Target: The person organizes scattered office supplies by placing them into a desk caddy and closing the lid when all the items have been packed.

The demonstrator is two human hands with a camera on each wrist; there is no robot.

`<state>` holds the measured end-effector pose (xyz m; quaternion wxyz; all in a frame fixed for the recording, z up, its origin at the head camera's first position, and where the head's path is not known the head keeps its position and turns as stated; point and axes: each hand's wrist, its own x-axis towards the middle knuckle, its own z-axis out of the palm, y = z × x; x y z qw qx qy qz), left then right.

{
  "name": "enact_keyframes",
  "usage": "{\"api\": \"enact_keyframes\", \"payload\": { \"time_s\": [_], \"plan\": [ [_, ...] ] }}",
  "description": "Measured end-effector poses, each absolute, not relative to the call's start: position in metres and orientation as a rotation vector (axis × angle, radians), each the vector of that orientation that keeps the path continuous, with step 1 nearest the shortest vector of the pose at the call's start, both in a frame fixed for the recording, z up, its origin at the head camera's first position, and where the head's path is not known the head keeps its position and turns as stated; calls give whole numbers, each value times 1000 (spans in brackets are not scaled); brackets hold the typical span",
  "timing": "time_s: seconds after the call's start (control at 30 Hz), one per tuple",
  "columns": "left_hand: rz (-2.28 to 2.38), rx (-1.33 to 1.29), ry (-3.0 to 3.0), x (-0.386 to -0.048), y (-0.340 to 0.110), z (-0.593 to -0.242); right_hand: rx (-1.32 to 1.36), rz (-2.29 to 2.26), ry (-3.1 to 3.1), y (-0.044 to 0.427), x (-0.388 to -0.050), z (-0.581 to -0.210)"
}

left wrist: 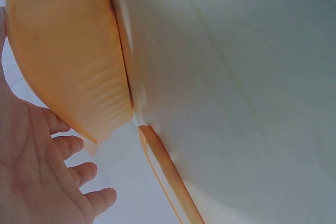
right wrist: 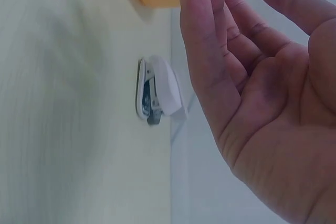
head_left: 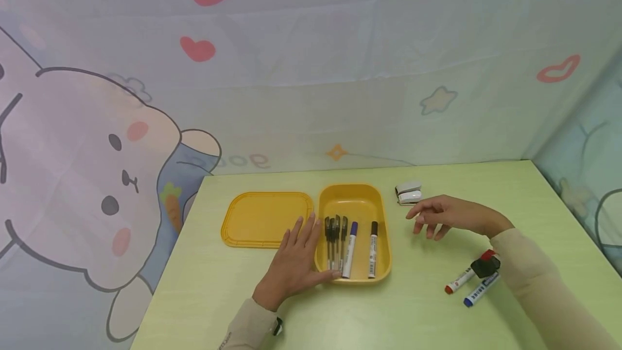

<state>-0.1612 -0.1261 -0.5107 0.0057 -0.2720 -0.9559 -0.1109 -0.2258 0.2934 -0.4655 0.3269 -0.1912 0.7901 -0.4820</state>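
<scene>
A yellow plastic box point(head_left: 356, 207) stands on the table with several black-capped pens point(head_left: 335, 242), a blue-capped marker point(head_left: 349, 250) and a black-capped marker point(head_left: 372, 250) inside. My left hand point(head_left: 293, 269) rests against its left rim, fingers straight and thumb at the near edge. In the left wrist view the fingers lie along the box's rim. To the right of the box, my right hand point(head_left: 449, 215) hovers above the table with loosely bent fingers and holds nothing. A small white stapler point(head_left: 409, 192) lies just beyond it, seen also in the right wrist view point(right wrist: 160, 87).
The flat yellow lid point(head_left: 267, 219) lies left of the box. Near my right forearm are a red marker point(head_left: 459, 280) and a blue marker point(head_left: 481, 289), partly hidden by the sleeve and wrist camera. A printed cloth point(head_left: 311, 112) hangs behind the table point(head_left: 389, 317).
</scene>
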Motion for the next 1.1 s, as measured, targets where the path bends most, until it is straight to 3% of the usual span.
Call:
{"api": "enact_keyframes", "payload": {
  "time_s": [1.1],
  "plan": [
    [-352, -832, -2994, -160, -124, -512, -392, -1324, 2070, 383, -178, -493]
  ]
}}
